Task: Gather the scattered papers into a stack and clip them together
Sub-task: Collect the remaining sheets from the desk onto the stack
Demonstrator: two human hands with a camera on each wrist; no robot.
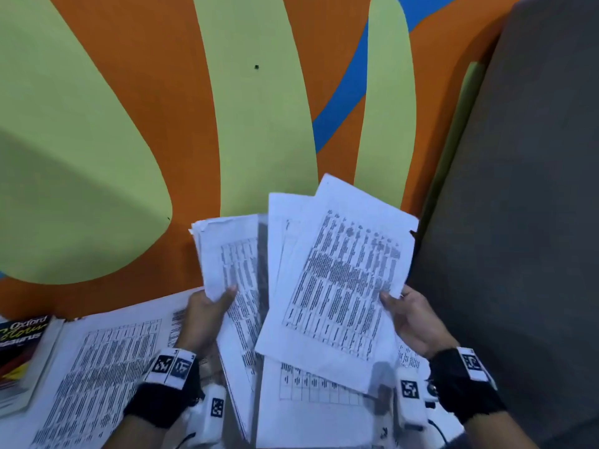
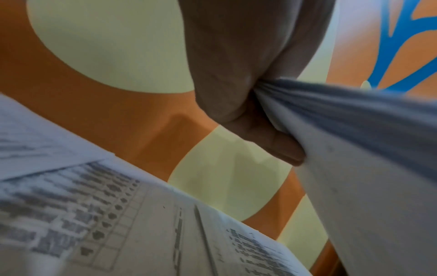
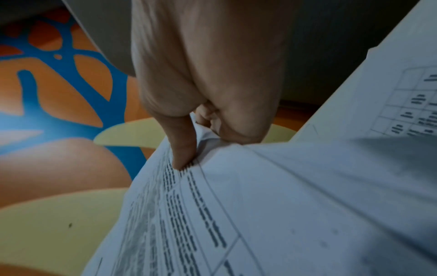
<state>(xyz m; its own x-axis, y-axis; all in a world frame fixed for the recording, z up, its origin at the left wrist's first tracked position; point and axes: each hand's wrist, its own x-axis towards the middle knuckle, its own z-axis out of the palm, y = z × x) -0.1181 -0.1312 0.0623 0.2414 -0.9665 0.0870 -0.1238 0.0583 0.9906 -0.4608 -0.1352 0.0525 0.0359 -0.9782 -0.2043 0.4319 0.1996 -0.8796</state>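
Observation:
My left hand [image 1: 210, 311] pinches a thick bundle of printed sheets [image 1: 231, 254] by its left edge, raised above the surface; in the left wrist view the thumb [image 2: 279, 147] presses the bundle [image 2: 354, 168] from below. My right hand [image 1: 411, 314] grips a few printed pages [image 1: 340, 280] at their right edge, tilted and overlapping the left bundle. The right wrist view shows the thumb [image 3: 182, 142] pressing on the top page [image 3: 260, 205]. More printed sheets [image 1: 107, 367] lie flat under my left forearm, and another sheet [image 1: 311, 400] lies below the held pages. No clip is in view.
The surface [image 1: 259, 108] is patterned orange, green and blue. A dictionary [image 1: 22, 351] lies at the lower left edge. A dark grey upholstered back [image 1: 518, 222] rises along the right side, close to the held pages.

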